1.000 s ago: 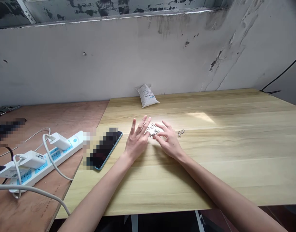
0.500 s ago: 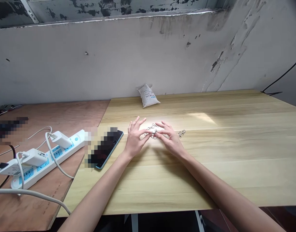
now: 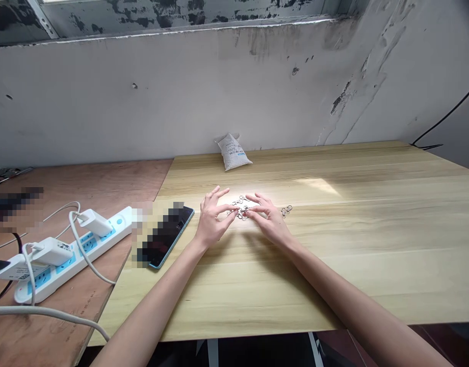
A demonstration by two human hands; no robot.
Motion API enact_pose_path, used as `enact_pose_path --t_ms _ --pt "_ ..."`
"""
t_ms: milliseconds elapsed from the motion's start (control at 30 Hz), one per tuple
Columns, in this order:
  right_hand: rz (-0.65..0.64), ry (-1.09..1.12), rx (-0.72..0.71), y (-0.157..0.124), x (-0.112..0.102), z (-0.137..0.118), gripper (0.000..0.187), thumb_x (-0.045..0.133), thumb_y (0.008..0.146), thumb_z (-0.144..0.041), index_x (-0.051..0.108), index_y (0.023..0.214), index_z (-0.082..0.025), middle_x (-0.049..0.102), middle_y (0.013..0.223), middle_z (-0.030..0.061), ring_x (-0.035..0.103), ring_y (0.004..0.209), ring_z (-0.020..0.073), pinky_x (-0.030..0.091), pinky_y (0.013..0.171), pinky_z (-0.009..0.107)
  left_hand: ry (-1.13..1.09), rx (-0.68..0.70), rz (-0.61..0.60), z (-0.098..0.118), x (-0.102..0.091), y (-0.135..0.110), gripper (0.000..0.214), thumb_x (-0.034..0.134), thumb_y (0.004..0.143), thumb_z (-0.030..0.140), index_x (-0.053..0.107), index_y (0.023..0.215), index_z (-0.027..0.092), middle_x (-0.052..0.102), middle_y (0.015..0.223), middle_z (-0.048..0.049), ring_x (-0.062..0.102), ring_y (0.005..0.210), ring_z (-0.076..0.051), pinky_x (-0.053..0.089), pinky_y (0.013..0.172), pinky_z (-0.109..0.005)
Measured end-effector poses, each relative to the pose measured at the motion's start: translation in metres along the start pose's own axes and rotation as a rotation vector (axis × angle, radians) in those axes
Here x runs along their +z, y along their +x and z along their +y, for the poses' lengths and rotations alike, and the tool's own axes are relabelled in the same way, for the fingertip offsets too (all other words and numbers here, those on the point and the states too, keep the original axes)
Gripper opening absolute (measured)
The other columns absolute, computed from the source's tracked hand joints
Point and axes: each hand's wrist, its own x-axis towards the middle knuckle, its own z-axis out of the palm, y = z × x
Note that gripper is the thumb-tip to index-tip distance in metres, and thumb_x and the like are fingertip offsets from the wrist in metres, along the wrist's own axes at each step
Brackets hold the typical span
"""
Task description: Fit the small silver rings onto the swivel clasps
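My left hand (image 3: 213,219) is pinched, thumb against index finger, on one end of a small silvery metal piece with rings, like a key ring clasp (image 3: 242,209). From the other side, my right hand (image 3: 271,220) pinches the same area, its thumb and index finger together and the other fingers lifted. Fingertips hide much of the piece. Around and beneath it lie several similar metal rings (image 3: 242,199) on the wooden tabletop. A small group of linked metal rings (image 3: 286,211) rests just right of my right hand.
Left of my left arm lies a phone (image 3: 169,237). Farther left, a white power strip (image 3: 76,257) with chargers and cables sits on a reddish board (image 3: 104,176). A small printed packet (image 3: 234,153) stands at the back by the wall (image 3: 161,112).
My fingertips have drawn slightly apart around the metal piece, with both hands still pinching. The whole view has shifted a little.
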Motion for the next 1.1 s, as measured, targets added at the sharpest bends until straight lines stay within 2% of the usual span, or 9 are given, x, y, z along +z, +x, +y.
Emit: enact_pose_path --t_ms 233,433,500,600,800,933,1100 --pt "-0.014 0.009 0.025 -0.0004 0.0008 -0.0025 0.017 0.061 0.086 -0.032 0.077 0.081 -0.028 0.062 0.132 0.0028 0.035 0.138 0.0264 0.027 0.114 0.053 0.116 0.071 0.031 0.0009 -0.0013 -0.0007 0.011 0.062 0.086 0.028 0.074 0.086 0.028 0.058 0.132 -0.0033 0.040 0.136 -0.027 0.030 0.112 -0.058" --pt "-0.003 -0.020 -0.037 -0.0024 0.0020 -0.0083 0.017 0.061 0.086 -0.028 0.076 0.078 -0.028 0.064 0.129 0.0014 0.041 0.134 0.0256 0.031 0.112 0.052 0.396 0.308 0.012 0.0042 0.0003 -0.0001 0.014 0.058 0.084 0.017 0.069 0.077 0.023 0.056 0.136 -0.0055 0.039 0.138 -0.028 0.015 0.119 -0.059" --pt "0.010 -0.073 -0.065 -0.0029 0.0026 -0.0085 0.017 0.061 0.086 -0.028 0.075 0.077 -0.028 0.064 0.128 0.0020 0.042 0.132 0.0262 0.029 0.112 0.053 0.426 0.342 -0.010 0.0051 0.0012 0.0000 0.015 0.057 0.083 0.014 0.068 0.077 0.022 0.056 0.137 -0.0067 0.039 0.139 -0.028 0.013 0.120 -0.058" --pt "0.027 -0.109 -0.076 -0.0027 0.0027 -0.0069 0.017 0.061 0.086 -0.029 0.074 0.077 -0.027 0.065 0.127 0.0025 0.043 0.131 0.0274 0.029 0.111 0.056 0.396 0.306 -0.028 0.0047 0.0003 -0.0009 0.014 0.057 0.084 0.017 0.069 0.081 0.022 0.055 0.137 -0.0077 0.038 0.139 -0.028 0.013 0.121 -0.058" --pt "0.020 -0.069 -0.056 -0.0029 0.0025 -0.0074 0.018 0.059 0.087 -0.030 0.074 0.078 -0.026 0.064 0.128 0.0030 0.043 0.132 0.0269 0.029 0.112 0.054 0.266 0.171 -0.053 0.0003 -0.0020 -0.0030 0.014 0.062 0.086 0.033 0.070 0.097 0.029 0.056 0.134 -0.0056 0.038 0.138 -0.028 0.016 0.118 -0.060" --pt "0.012 -0.042 -0.044 -0.0038 0.0028 -0.0096 0.018 0.059 0.087 -0.031 0.075 0.078 -0.027 0.064 0.128 0.0032 0.042 0.132 0.0271 0.030 0.111 0.055 0.192 0.123 -0.059 -0.0011 -0.0002 -0.0026 0.014 0.059 0.090 0.033 0.072 0.093 0.031 0.058 0.132 -0.0033 0.039 0.137 -0.027 0.020 0.116 -0.060" --pt "0.020 0.003 -0.026 -0.0021 0.0012 -0.0075 0.018 0.061 0.085 -0.033 0.076 0.078 -0.028 0.065 0.126 0.0027 0.043 0.132 0.0273 0.032 0.111 0.053 0.169 0.103 -0.021 0.0004 -0.0010 -0.0014 0.012 0.060 0.089 0.029 0.072 0.087 0.028 0.060 0.129 -0.0043 0.041 0.135 -0.027 0.022 0.115 -0.059"
